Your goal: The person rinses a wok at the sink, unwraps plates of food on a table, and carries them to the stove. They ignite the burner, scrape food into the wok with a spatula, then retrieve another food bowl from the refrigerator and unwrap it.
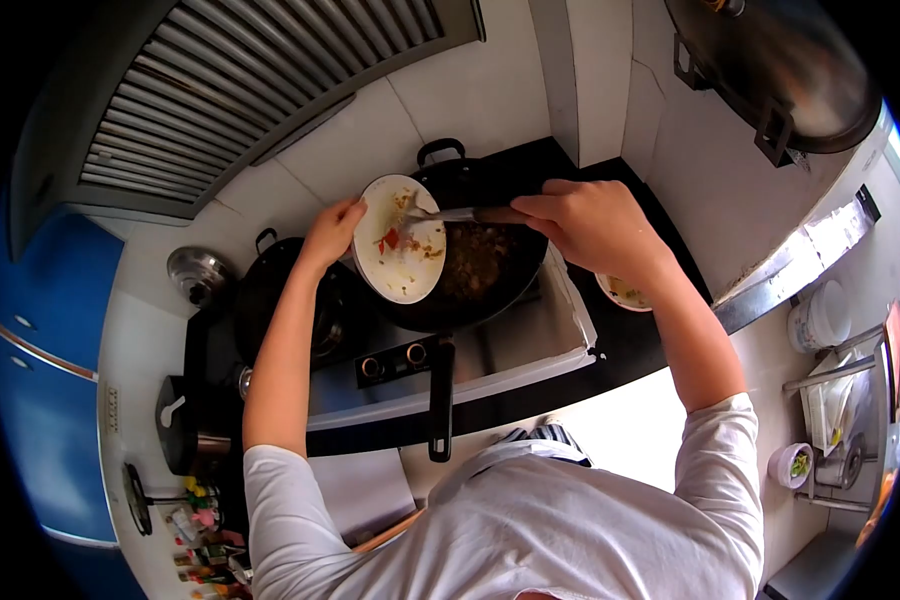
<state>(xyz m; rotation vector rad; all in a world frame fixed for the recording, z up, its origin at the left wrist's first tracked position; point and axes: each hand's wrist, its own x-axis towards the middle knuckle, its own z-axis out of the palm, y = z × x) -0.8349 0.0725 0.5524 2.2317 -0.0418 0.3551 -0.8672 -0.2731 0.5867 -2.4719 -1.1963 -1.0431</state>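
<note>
My left hand [334,235] grips the rim of a white plate [400,275], tilted over the left side of a black wok [505,290]. Bits of food and a red piece cling to the plate. My right hand [590,222] is closed round the dark handle of a metal spatula [457,214], whose head rests at the plate's surface. Brown chopped food [475,262] lies in the wok, which sits on the stove [505,345] with its long handle toward me.
Left of the wok stands another dark pan [260,300], with a metal lid [198,275] behind it. A bowl [625,293] is partly hidden below my right forearm. A range hood [240,90] hangs above at the left, and a large pot [790,70] is at the upper right.
</note>
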